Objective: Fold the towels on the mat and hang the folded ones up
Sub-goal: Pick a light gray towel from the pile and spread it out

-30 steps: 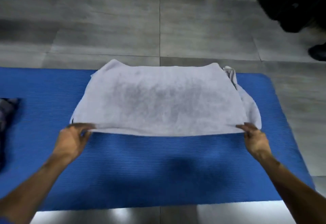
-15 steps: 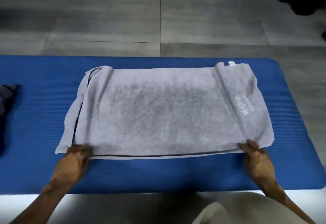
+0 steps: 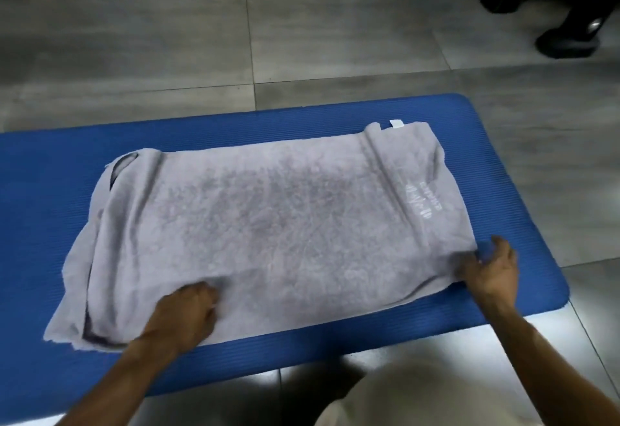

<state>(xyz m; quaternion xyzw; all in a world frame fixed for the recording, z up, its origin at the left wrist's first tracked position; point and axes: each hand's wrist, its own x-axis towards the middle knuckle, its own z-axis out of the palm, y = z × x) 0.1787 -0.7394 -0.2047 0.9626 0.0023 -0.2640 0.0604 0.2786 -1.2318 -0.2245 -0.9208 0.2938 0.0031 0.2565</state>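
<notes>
A grey towel (image 3: 268, 224), folded double, lies flat across the blue mat (image 3: 50, 174). A white label sticks out at its far right corner, and pale lettering runs along its right end. My left hand (image 3: 188, 311) rests on the towel close to its near edge, left of the middle. Its fingers are curled into the cloth and have raised a small wrinkle. My right hand (image 3: 489, 268) holds the near right corner, thumb on top and fingers round the edge. The towel's layers do not line up at the left end.
Grey floor tiles (image 3: 335, 40) surround the mat. A dark shoe (image 3: 567, 43) and a dark shape stand at the far right. My knee in pale trousers (image 3: 419, 392) is below the mat's near edge. The mat ends just right of my right hand.
The towel came down flat on the mat. My left hand slid from the near left corner along the edge toward the middle. My right hand stayed at the near right corner.
</notes>
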